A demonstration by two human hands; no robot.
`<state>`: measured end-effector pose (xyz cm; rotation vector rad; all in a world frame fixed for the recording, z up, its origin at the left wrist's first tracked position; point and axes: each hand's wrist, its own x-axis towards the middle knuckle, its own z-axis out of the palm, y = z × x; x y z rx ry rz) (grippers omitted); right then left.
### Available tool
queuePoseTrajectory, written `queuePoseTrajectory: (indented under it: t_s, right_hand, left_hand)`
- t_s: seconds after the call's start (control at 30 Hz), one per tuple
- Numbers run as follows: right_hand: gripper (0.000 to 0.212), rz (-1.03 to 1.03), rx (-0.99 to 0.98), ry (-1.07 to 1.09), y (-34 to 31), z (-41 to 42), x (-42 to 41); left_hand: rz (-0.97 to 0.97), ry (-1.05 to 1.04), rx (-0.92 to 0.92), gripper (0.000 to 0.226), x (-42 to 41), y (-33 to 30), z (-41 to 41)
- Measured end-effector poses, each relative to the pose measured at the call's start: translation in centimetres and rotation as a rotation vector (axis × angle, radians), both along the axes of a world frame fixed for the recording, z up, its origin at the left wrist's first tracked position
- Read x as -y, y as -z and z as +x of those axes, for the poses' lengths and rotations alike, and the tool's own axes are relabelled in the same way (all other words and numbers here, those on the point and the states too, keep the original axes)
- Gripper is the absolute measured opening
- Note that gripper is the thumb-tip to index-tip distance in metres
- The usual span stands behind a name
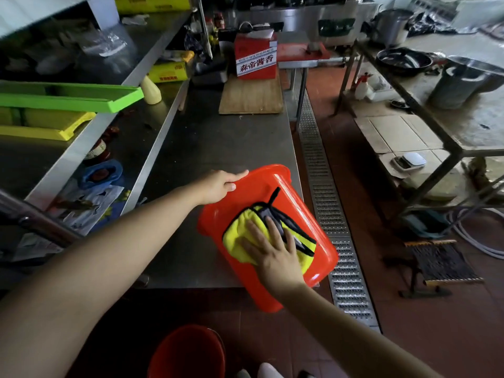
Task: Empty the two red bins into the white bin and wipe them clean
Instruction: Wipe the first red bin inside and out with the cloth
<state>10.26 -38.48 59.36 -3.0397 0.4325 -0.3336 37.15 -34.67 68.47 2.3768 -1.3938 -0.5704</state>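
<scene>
Red bin point(297, 203): light, stiff, slick plastic; left hand point(218, 186) grips its far rim, right hand point(272, 249) presses yellow cloth point(240, 236) flat-fingered.

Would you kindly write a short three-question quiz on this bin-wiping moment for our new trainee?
1. True or false: the left hand holds the rim of the red bin.
2. What lies under the right hand? A) a sponge B) a yellow cloth C) a brush
3. Fill in: the bin lies tilted at the corner of the steel ____.

Key: 1 true; 2 B; 3 table. The right hand presses flat, fingers spread, on the cloth inside the bin. A second red bin stands on the floor below.
</scene>
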Motion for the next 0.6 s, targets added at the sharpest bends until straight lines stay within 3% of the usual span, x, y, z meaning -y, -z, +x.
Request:
queuePoseTrajectory:
  t_s: [0.23, 0.5, 0.6]
  right_hand:
    - [0.056, 0.034, -0.060, 0.101, -2.8, 8.2, 0.1]
    - [0.073, -0.056, 0.069, 0.025, 1.8, -6.0, 0.2]
    - [0.074, -0.016, 0.066, 0.017, 1.8, -7.7, 0.7]
  left_hand:
    - [-0.016, 0.021, -0.192, 0.049, -0.4, -0.2, 0.6]
    - [0.012, 0.002, -0.185, 0.052, -1.4, 0.0, 0.2]
    - [0.007, -0.003, -0.186, 0.052, -1.3, -0.2, -0.1]
